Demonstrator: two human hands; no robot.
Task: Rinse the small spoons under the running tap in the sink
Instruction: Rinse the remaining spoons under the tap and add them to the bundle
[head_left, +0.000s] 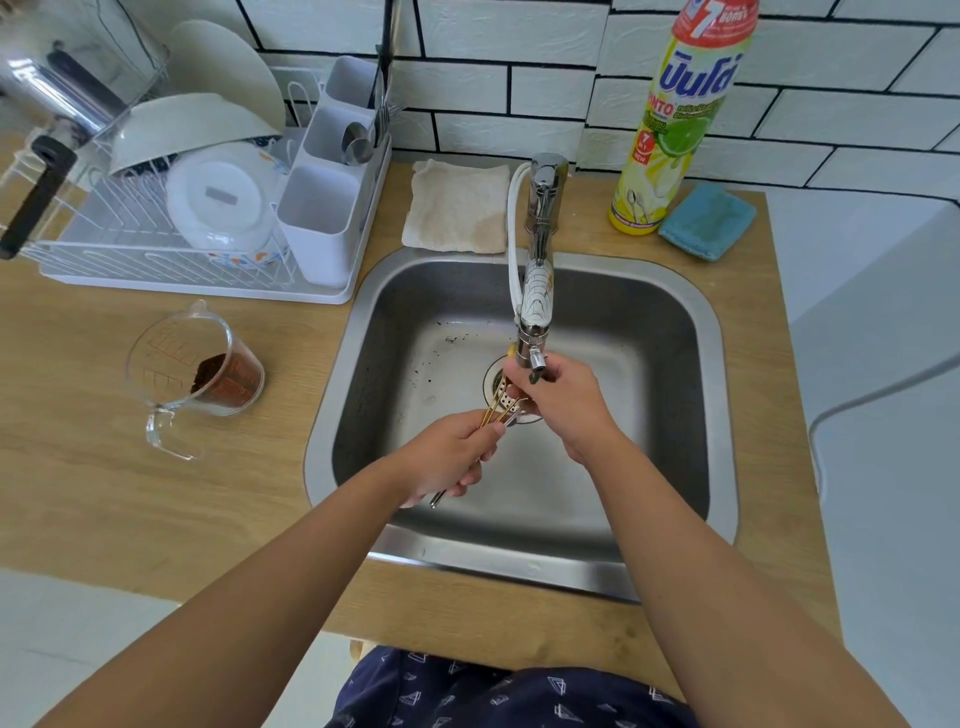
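Here, head view: the spoon bowls were hidden behind your right hand, and any water stream was hard to make out. Your left hand was curled round the small spoons, gripping the handles over the sink drain. Your right hand's fingers were bent under the tap spout; what they held, you couldn't tell. Measuring jug, dish rack, cloth, detergent bottle and sponge sat on the counter.

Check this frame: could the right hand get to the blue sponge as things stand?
Probably yes. The right hand is over the sink at the spoons; the sponge lies uncovered on the counter behind, with only the bottle beside it.
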